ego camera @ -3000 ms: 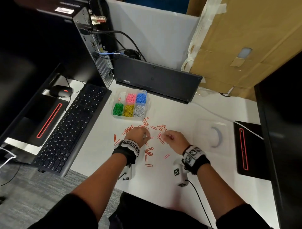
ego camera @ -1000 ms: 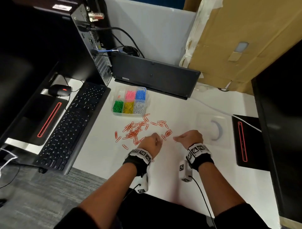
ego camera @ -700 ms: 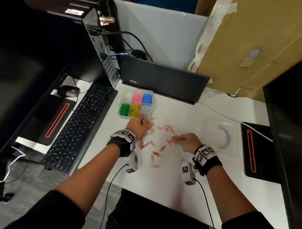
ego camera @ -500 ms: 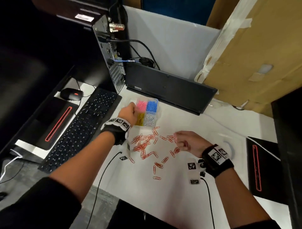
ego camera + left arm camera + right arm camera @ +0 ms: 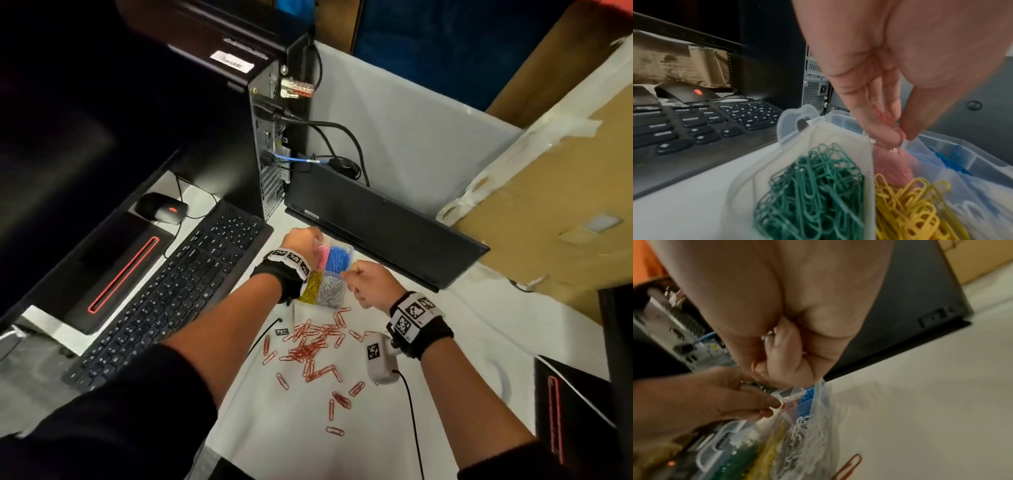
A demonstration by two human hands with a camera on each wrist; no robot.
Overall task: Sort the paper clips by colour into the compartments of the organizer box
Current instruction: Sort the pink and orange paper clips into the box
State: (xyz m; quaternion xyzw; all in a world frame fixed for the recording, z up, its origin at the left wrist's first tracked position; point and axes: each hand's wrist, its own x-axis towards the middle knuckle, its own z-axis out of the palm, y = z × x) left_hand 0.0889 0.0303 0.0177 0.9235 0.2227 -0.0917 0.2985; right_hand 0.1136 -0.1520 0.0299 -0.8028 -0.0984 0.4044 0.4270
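The clear organizer box (image 5: 351,247) holds green (image 5: 812,186), yellow (image 5: 910,203), pink (image 5: 892,164), blue (image 5: 337,258) and white clips (image 5: 331,291) in separate compartments. My left hand (image 5: 305,240) hovers over the box's back left part. Its fingertips (image 5: 885,139) pinch a small bunch of red paper clips (image 5: 889,119) just above the rim. My right hand (image 5: 356,281) is a closed fist beside the box's right edge, with a sliver of red clip (image 5: 804,352) showing in its fold. Several red clips (image 5: 315,346) lie scattered on the white desk.
A black keyboard (image 5: 178,287) lies left of the box, a mouse (image 5: 161,207) beyond it. Right behind the box stand a computer tower (image 5: 270,144) and a leaning black laptop (image 5: 376,226). A cardboard sheet (image 5: 548,192) stands at the back right.
Both hands left the red pile and went forward to the box. The left hand arrived first with red clips; the right fist followed to the box's right side.
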